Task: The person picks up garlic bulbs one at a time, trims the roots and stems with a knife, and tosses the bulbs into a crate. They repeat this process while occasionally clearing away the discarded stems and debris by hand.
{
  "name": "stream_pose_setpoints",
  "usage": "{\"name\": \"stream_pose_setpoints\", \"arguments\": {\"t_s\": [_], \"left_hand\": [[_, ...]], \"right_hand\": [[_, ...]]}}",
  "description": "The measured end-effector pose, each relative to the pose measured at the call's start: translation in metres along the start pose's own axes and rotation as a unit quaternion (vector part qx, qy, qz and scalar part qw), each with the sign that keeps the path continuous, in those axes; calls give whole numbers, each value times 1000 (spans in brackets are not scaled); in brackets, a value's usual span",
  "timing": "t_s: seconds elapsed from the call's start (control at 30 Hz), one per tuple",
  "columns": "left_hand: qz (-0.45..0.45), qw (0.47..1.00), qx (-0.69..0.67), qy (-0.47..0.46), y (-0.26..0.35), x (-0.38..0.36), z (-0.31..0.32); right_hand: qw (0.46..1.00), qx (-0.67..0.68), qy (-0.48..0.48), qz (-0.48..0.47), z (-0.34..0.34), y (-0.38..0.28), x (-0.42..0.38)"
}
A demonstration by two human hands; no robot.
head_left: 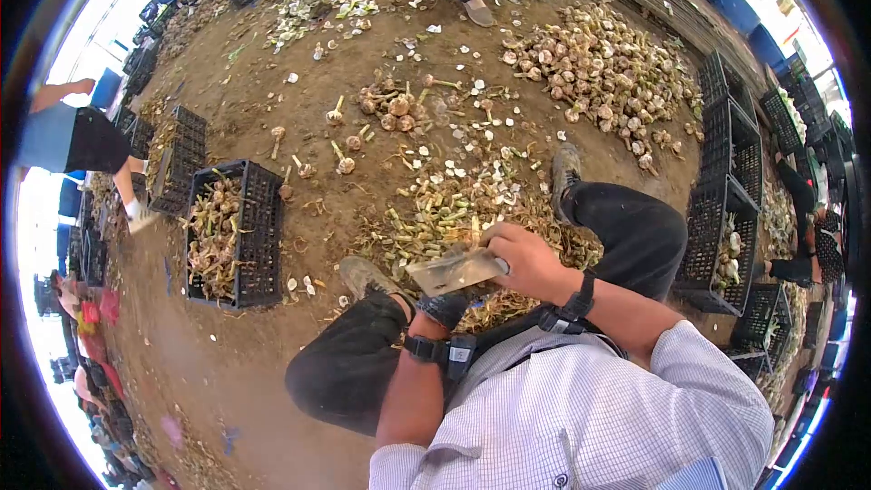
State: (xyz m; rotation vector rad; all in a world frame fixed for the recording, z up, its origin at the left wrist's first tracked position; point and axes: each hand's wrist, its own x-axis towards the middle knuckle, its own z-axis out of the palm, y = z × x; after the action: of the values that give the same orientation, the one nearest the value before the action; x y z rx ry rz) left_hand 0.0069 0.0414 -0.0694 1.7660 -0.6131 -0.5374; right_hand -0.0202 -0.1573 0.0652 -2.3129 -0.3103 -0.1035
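Note:
My right hand (526,261) is closed round the handle of a wide-bladed knife (446,274), its blade pointing left across my lap. Just under the blade is my left hand (443,308) in a dark glove. Its fingers look curled, but the blade covers part of them and whatever they hold. On the ground between my feet lies a pile of cut garlic stems and trimmings (445,213). Beyond it sits a small cluster of garlic bulbs (395,107), with loose garlic (344,161) scattered around.
A black crate (259,245) full of garlic stands at left. A large heap of garlic bulbs (603,73) lies at upper right. Black crates (712,245) line my right side. Another person's leg and shoe (479,13) show ahead; a person (91,141) walks at left.

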Motion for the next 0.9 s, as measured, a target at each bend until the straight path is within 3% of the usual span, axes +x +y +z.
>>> {"name": "stream_pose_setpoints", "arguments": {"t_s": [0.07,0.1,0.13,0.17,0.2,0.27,0.3,0.37,0.47,0.53,0.6,0.63,0.73,0.8,0.87,0.9], "left_hand": [[-35,982,-178,-60,-14,5,-2],[-93,921,-373,-71,-20,7,-2],[-145,819,-550,-77,-26,9,-3],[-174,911,-372,-30,28,3,-11],[-153,946,-284,-29,56,3,-18],[-106,989,-103,-29,84,7,-24],[-86,989,-118,7,68,7,-18],[-170,919,-355,-15,67,7,-19],[-160,891,-424,-16,59,9,-18],[-220,761,-609,-40,73,9,-24],[-257,775,-577,27,104,3,-28],[-270,783,-558,60,113,5,-30],[-212,883,-419,22,99,3,-34],[-300,753,-585,33,89,7,-26],[-318,841,-437,6,87,8,-22],[-200,931,-305,-9,48,6,-10]], "right_hand": [[1000,-5,13,-24,1,-7,-2],[999,15,28,-30,1,-8,-4],[999,26,32,-14,2,-6,-6],[999,38,37,3,3,-2,-9],[998,50,42,20,3,1,-12],[997,58,34,49,-4,8,-14],[996,62,29,64,-8,12,-15],[994,71,15,76,-10,20,-16],[990,100,-6,100,-12,17,-18],[990,64,-46,115,-12,18,-14],[985,-28,-106,133,1,39,-13],[961,-144,-186,148,18,76,-19],[937,-45,-159,307,10,93,-24],[932,93,-98,336,3,80,-29],[933,190,-61,299,-8,59,-13],[910,264,-54,315,5,65,-12]]}}
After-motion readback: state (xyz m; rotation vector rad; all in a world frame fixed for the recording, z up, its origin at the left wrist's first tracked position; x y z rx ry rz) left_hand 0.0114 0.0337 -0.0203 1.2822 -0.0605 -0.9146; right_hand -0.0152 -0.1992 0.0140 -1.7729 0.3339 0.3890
